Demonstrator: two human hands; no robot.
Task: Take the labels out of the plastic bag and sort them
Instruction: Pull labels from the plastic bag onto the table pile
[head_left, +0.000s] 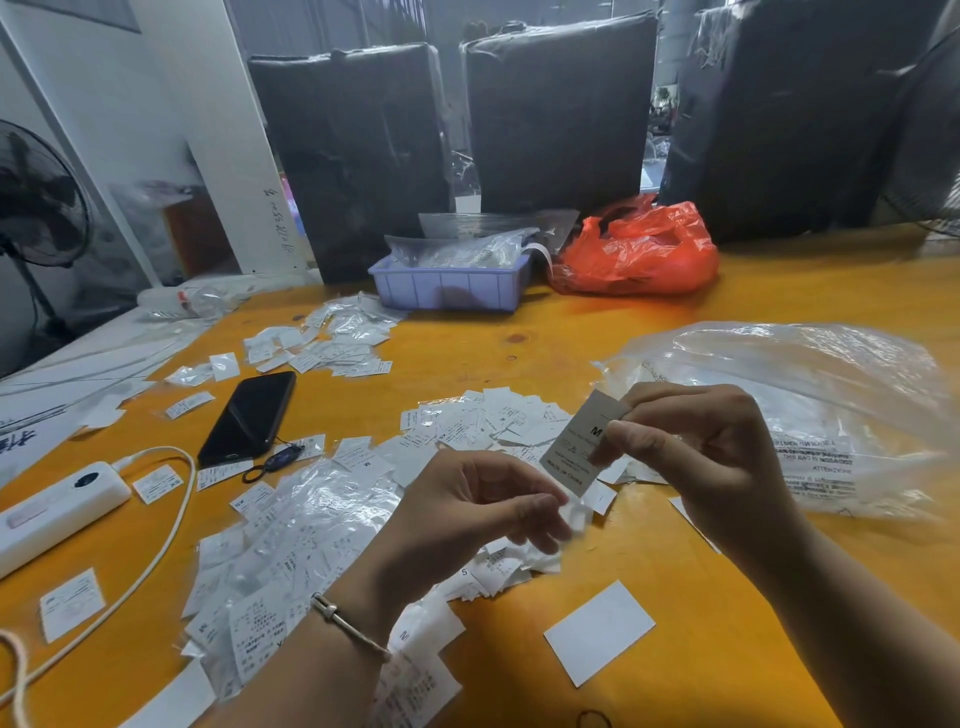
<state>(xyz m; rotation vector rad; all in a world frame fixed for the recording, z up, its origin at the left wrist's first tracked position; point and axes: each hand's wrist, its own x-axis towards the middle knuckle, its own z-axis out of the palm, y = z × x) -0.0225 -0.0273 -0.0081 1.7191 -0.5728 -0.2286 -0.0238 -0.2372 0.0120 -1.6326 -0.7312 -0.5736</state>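
The right hand (691, 447) pinches the M label (584, 441) at centre frame, long axis slanting to lower left, its low end nearest the left hand (483, 514), whose grip pinches a small blurred white piece, above the sorted piles on the surface (727, 597).

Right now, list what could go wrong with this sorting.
1. The M label pinched by the right hand could land in a wrong pile; the label piles nearly merge.
2. The fan might scatter them.
3. The left hand may drop its small white piece.
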